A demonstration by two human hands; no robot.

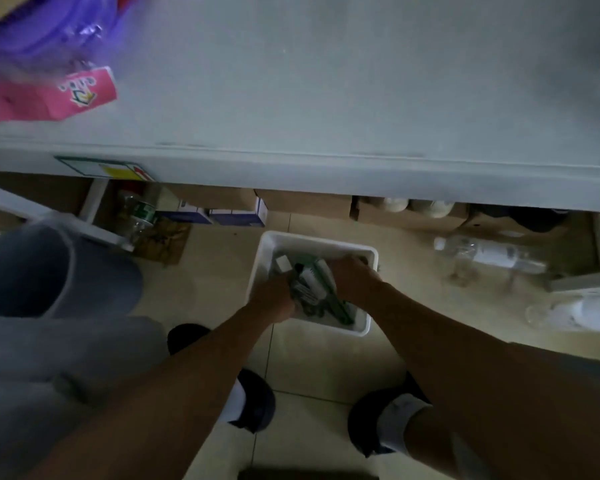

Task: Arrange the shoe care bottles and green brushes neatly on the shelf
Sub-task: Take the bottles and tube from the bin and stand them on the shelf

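Observation:
A white plastic bin (267,251) stands on the tiled floor below the grey shelf (326,81). Inside it lie shoe care bottles (305,282) and green brushes (329,289) in a loose pile. Both my hands reach down into the bin. My left hand (274,299) curls round items at the pile's left side. My right hand (352,275) grips the pile's right side, by the green brushes. The frame is dim and blurred, so which item each hand holds is unclear.
A purple and pink package (45,71) lies at the shelf's left end. Cardboard boxes (302,199) sit under the shelf. A clear bottle (489,254) lies on the floor to the right. Grey fabric (49,271) hangs at left. My shoes (253,400) stand below the bin.

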